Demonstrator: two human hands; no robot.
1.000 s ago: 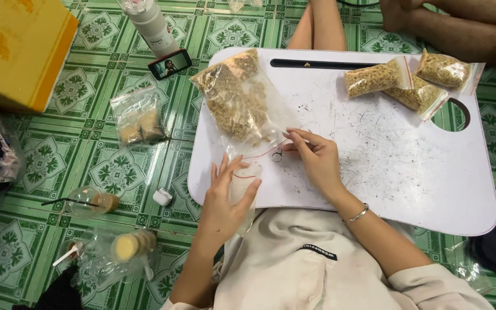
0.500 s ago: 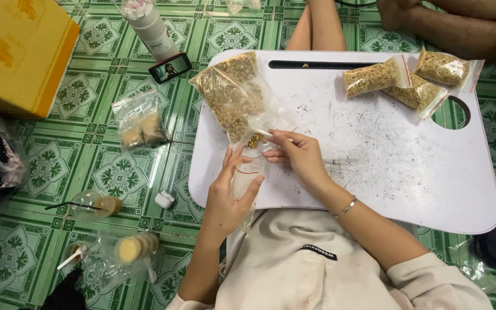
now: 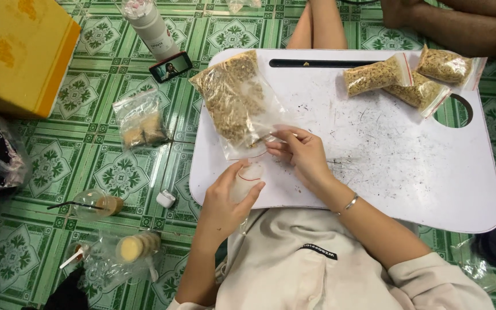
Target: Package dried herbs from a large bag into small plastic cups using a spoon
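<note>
Left hand (image 3: pixel 225 198): fingers curled around a small clear bag (image 3: pixel 247 178).
Right hand (image 3: pixel 302 155): fingers pinched, apparently at large seed bag (image 3: pixel 235 100).
Bench (image 3: pixel 409 172): three filled packets (image 3: pixel 411 77) at far right.

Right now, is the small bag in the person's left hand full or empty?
Empty: the small bag in the left hand looks clear and flat.

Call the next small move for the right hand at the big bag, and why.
Probably: draw a pinch of the dried herb out and across to the small bag. The right hand has its fingertips at the mouth of the big bag, which lies open on the white tray, while the left hand holds the small bag just below it, seemingly empty. Three filled bags already lie at the tray's far side.
</note>
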